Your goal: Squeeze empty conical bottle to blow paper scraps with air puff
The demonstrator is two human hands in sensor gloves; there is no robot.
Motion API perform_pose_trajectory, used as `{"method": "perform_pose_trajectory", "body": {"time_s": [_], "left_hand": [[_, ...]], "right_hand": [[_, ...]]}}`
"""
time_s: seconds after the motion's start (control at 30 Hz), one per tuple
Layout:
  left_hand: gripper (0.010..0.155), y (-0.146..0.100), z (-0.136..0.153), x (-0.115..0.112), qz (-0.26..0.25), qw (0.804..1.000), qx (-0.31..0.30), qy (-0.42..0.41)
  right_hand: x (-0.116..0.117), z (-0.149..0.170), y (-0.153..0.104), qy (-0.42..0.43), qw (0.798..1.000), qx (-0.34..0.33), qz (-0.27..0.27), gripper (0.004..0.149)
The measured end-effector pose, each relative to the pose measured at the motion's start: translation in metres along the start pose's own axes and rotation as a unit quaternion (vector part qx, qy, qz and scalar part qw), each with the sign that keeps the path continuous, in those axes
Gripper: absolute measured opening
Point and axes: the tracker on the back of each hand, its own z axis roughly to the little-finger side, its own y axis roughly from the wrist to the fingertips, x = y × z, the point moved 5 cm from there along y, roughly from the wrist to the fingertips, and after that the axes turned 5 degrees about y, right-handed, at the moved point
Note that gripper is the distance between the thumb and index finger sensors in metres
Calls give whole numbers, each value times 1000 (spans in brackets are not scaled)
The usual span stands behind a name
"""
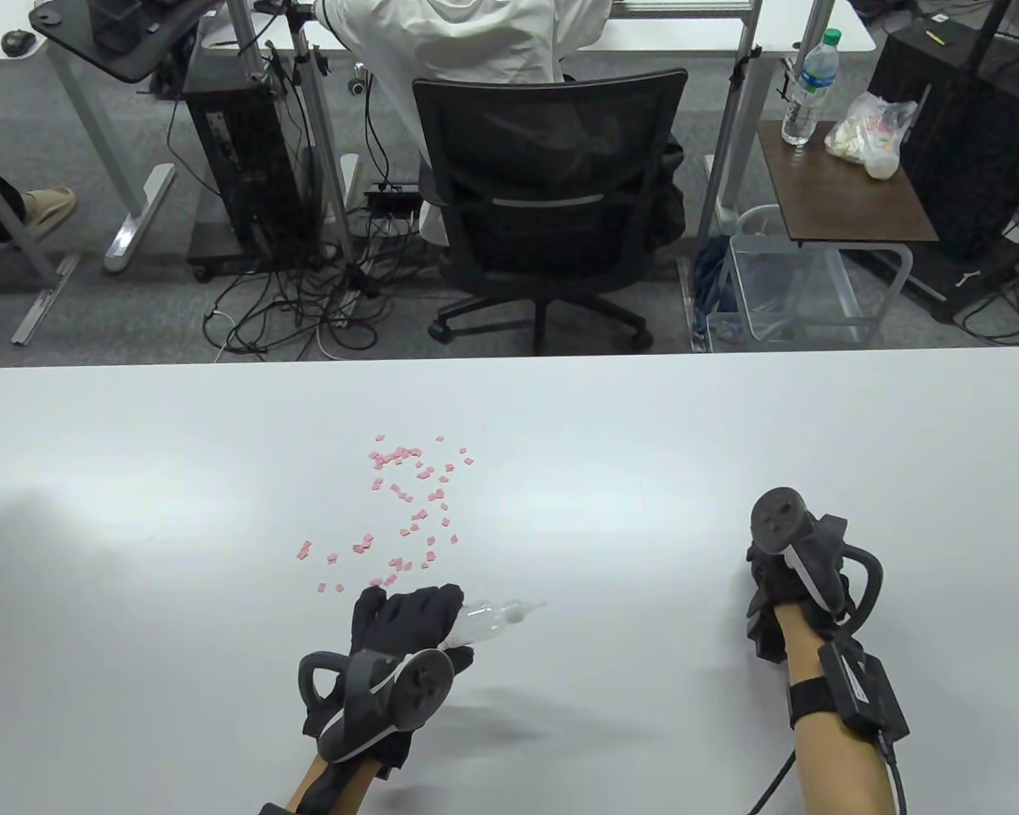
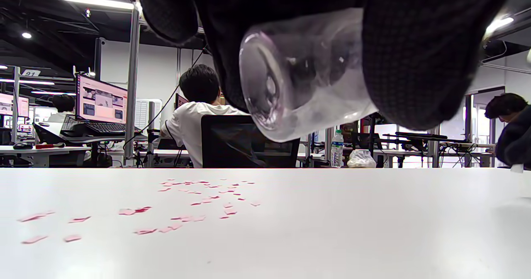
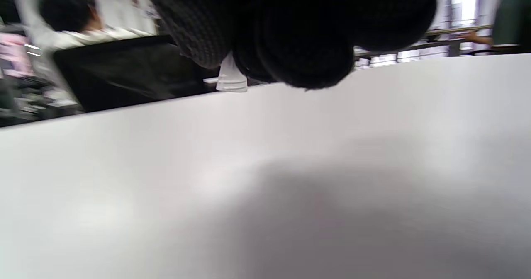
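My left hand [image 1: 408,624] grips a clear conical bottle [image 1: 494,620] above the white table [image 1: 645,441], with the tip pointing right. In the left wrist view the bottle's round base [image 2: 286,80] shows between my gloved fingers [image 2: 415,55]. Several pink paper scraps [image 1: 408,501] lie scattered on the table just beyond my left hand; they also show in the left wrist view [image 2: 195,204]. My right hand [image 1: 785,586] rests on the table at the right with its fingers curled, holding nothing. In the right wrist view its fingers [image 3: 298,34] hang curled over the bare table.
The table's far edge runs across the middle of the table view. Beyond it stand a black office chair [image 1: 552,212] with a seated person, desks, cables and a small side table [image 1: 841,182] with a water bottle [image 1: 807,85].
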Motion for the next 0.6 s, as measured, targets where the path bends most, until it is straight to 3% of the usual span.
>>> {"method": "perform_pose_trajectory", "body": {"time_s": [0.13,0.23,0.33,0.47,0.6], "left_hand": [[73,0,1,1,-2,1000,1,-3],[73,-1,3,2,-7,1000,2,-8],[74,-1,4,1,-8,1000,2,-14],[73,-2,3,0,-8,1000,0,-19],[73,-3,-2,0,-9,1000,-12,-25]], "right_hand": [[-14,-36,-44,127,986,-100,-29,39],[-23,-58,-84,272,948,-157,-57,39],[-32,-75,-115,355,912,-192,-71,39],[-39,-84,-137,405,888,-212,-54,39],[-34,-88,-141,408,887,-210,-53,39]]}}
